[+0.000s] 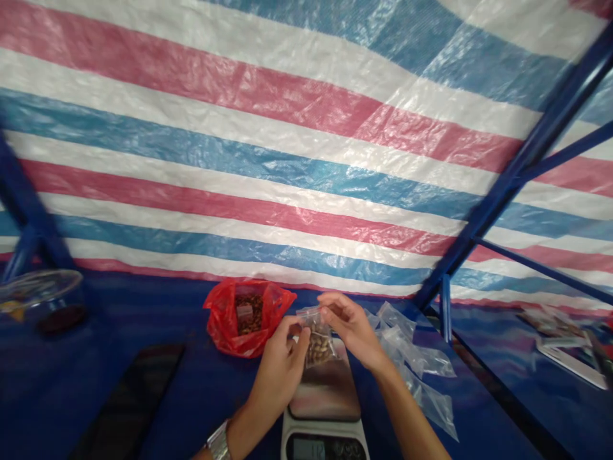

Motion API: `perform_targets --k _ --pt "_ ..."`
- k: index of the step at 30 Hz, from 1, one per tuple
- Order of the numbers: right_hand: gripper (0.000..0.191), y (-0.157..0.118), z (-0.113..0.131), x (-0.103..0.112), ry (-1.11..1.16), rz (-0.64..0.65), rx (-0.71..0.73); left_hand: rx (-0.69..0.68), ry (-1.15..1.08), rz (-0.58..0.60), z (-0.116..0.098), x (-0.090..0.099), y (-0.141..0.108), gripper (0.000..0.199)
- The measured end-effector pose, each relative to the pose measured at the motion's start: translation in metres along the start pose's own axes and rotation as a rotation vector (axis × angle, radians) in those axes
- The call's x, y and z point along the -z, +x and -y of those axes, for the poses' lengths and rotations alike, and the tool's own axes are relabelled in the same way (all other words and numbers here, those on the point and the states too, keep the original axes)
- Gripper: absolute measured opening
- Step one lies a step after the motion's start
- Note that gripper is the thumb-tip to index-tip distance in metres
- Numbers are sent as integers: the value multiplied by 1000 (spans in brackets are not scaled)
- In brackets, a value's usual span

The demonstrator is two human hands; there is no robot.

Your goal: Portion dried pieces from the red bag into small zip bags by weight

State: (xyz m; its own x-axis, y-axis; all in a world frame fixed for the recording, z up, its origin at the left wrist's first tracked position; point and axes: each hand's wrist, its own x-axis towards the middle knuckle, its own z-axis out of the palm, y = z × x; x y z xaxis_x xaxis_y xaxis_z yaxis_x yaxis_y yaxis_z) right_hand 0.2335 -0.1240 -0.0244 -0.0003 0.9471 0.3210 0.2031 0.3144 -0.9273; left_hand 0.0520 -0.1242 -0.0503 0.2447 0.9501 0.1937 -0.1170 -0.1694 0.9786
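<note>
Above the kitchen scale [324,390], the left hand [280,364] and the right hand [349,329] are close together and pinch the top of a small clear bag [309,316] from both sides; it hangs over the scale, with what seem to be brown nuts [319,348] inside.

The bottom edge cuts off the scale's display [325,448].

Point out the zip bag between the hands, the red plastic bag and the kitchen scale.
Zip bag [318,350], head view, brown contents.
Red plastic bag [221,322], head view, left side.
Kitchen scale [324,399], head view, weighing platform.
</note>
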Motion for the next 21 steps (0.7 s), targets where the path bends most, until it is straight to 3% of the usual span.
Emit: perform_targets --k 4,10,15,21 --pt "44 2 5 -14 -46 -13 43 77 -202 -230 2 2 8 41" --pt "39 31 6 -49 -234 217 42 182 -522 -422 11 7 16 59" --pt "33 50 9 -70 -418 280 114 220 -669 -461 25 7 16 63" --pt "31 54 15 -74 -494 330 131 234 -657 -504 24 5 19 59"
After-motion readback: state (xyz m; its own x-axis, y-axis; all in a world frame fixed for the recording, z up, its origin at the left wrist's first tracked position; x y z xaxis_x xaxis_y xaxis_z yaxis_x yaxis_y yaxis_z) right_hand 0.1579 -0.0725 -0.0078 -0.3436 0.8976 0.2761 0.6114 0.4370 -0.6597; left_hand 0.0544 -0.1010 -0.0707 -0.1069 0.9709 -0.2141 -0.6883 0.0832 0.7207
